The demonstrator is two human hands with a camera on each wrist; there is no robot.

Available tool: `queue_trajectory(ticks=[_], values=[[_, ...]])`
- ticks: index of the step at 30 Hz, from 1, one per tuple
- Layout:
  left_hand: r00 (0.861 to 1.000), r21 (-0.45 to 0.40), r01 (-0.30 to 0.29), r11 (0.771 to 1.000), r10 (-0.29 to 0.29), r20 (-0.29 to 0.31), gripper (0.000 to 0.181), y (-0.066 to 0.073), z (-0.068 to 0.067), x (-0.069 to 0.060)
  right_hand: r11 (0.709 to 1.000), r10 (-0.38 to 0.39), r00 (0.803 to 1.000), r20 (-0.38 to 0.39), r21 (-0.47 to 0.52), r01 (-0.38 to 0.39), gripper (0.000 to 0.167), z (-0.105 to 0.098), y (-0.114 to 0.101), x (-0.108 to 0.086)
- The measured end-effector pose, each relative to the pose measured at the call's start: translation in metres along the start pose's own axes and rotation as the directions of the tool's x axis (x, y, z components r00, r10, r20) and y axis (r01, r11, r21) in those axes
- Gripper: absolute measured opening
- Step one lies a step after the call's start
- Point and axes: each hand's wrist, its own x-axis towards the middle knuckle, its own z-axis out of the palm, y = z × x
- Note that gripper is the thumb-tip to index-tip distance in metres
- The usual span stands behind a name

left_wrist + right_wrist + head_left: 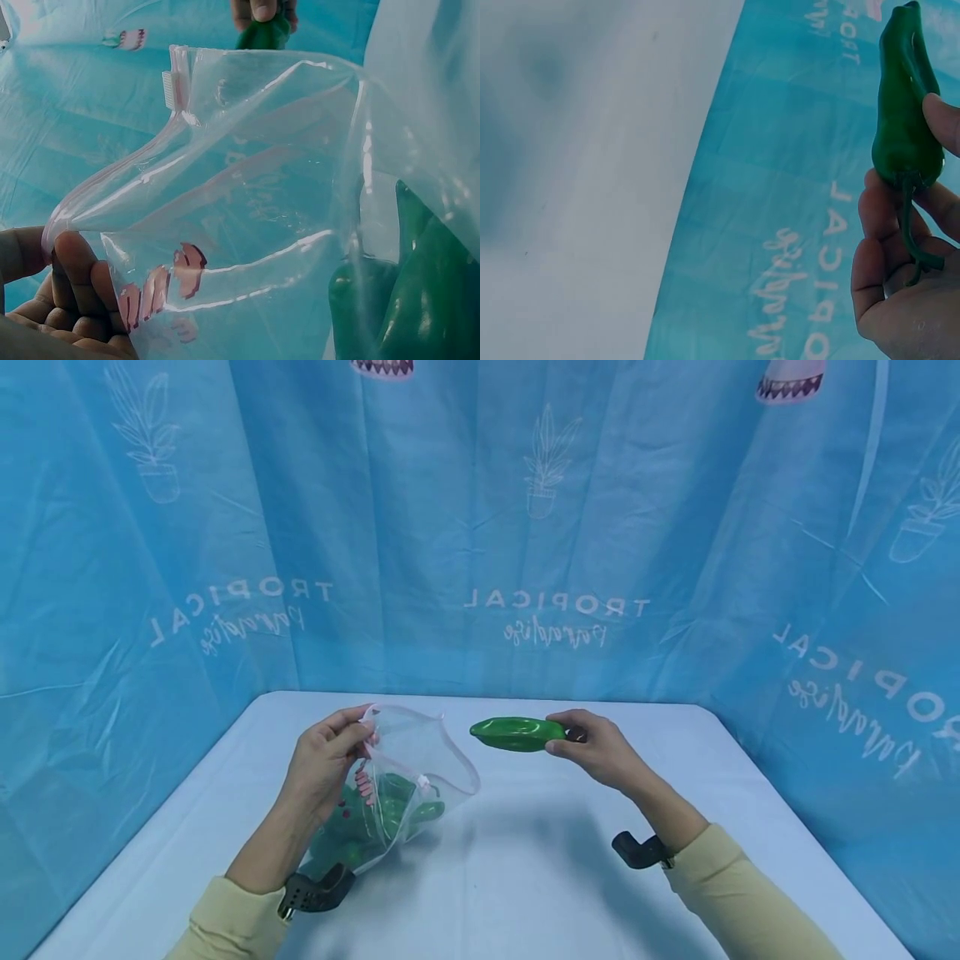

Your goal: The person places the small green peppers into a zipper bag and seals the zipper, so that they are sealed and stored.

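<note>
My left hand [318, 768] pinches the rim of a clear zip bag [405, 735] at its upper left edge. The bag's mouth gapes toward the right, and its slider [170, 90] shows in the left wrist view. Several green peppers [393, 806] lie in the lower part of the bag. To the right of the bag, my right hand [603, 752] holds a long green pepper [517, 733] by its stem end, above the table. The pepper's tip points left at the bag, apart from it. Its curved stem [909, 225] hangs over the palm in the right wrist view.
A white table [510, 877] lies under both hands. Blue printed curtains [540, 527] stand behind it and along both sides. Black wrist straps [318, 892] sit on both forearms, below light yellow sleeves.
</note>
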Motion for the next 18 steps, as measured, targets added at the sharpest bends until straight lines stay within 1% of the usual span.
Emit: queue_trajectory(ticks=[8,18], values=[[1.0,0.023,-0.001,1.0,0.001,-0.006,0.043,0.001,0.001,0.0,1.0,-0.015,1.0,0.01,0.005,0.015,0.046,0.008,-0.014,0.006],[1.0,0.02,0.007,1.0,-0.006,-0.016,0.042,0.001,0.001,0.0,1.0,-0.02,1.0,0.018,0.003,0.02,0.044,0.021,-0.028,0.011]])
